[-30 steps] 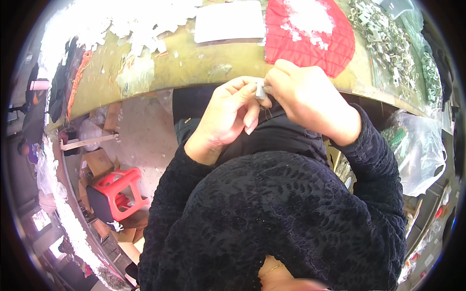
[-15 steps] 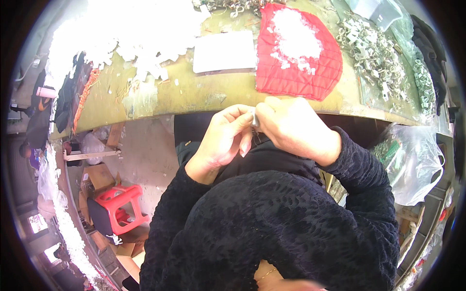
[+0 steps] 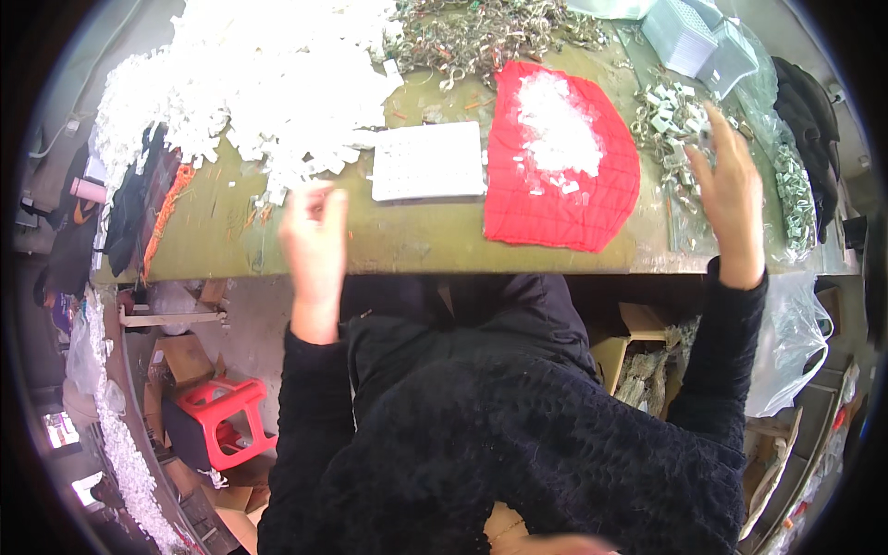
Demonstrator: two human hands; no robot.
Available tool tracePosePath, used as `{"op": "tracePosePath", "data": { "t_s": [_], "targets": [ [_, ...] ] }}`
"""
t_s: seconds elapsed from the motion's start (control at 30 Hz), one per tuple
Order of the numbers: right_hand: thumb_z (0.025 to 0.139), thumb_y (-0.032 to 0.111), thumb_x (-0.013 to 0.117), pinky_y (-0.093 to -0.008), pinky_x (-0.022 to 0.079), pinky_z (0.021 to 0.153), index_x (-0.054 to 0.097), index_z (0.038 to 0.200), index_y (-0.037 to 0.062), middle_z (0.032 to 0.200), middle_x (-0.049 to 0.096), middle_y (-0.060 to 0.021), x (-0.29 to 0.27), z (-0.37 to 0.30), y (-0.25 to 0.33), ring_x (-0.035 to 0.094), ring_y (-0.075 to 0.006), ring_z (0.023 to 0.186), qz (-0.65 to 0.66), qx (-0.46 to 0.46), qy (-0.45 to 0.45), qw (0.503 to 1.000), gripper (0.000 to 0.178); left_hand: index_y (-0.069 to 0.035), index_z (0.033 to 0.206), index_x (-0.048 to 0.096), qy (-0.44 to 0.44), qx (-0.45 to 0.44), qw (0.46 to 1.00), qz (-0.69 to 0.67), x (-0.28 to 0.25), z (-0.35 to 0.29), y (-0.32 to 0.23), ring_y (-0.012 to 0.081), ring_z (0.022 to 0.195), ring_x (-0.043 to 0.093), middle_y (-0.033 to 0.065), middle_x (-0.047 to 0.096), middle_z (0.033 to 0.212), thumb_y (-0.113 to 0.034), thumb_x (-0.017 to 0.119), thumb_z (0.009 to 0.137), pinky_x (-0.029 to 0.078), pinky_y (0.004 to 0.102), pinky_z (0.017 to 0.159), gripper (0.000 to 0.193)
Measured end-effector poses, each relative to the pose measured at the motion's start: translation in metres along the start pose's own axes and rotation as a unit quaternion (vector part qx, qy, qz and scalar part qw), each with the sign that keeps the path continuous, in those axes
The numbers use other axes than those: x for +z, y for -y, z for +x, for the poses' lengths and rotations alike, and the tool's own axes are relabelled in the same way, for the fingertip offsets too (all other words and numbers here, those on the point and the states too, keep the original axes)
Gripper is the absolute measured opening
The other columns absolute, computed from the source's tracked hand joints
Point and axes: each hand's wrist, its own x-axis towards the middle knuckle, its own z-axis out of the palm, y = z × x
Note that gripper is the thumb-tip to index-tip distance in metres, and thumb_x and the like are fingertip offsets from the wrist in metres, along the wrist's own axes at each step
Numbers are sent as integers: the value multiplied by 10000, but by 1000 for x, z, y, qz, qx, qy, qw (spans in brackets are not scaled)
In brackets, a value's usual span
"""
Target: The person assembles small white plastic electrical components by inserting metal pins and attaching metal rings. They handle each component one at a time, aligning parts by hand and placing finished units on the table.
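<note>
Floor to your left: a red stool [image 3: 222, 413], cardboard box [image 3: 187, 359] just beyond it. Pale bar [image 3: 171, 320] past that, farther from you. Your table's left end: orange strand [image 3: 167, 224] running near to far; pink cylinder [image 3: 88, 191] farther left. Far right: stacked translucent trays [image 3: 680, 39], with black cloth [image 3: 807, 134] to their right. Near right, you have a clear plastic bag [image 3: 784, 347], crumpled, hanging below table height.

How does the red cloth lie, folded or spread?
Spread: the red cloth lies flat on the table, with white pieces on top.
</note>
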Motion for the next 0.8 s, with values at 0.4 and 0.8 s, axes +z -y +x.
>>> {"op": "tracePosePath", "data": {
  "t_s": [0.4,0.8],
  "targets": [
    [766,97,690,-432,491,881,541,1258,88,1070,621,-130,187,132,146,614,-349,1002,105,-374,36,921,514,-52,943,596,-49,0,956,291,1,24,45,329,720,649,108,667,855,-244,679,865,501,440,658,224],
    [758,13,634,-244,469,572,706,1092,1,796,686,-37,160,285,123,577,-95,624,558,-75,208,800,341,18,954,561,-62,-76,995,-2,-7,23,56,136,596,531,73,590,821,-57,604,906,461,301,572,100]
  ]
}}
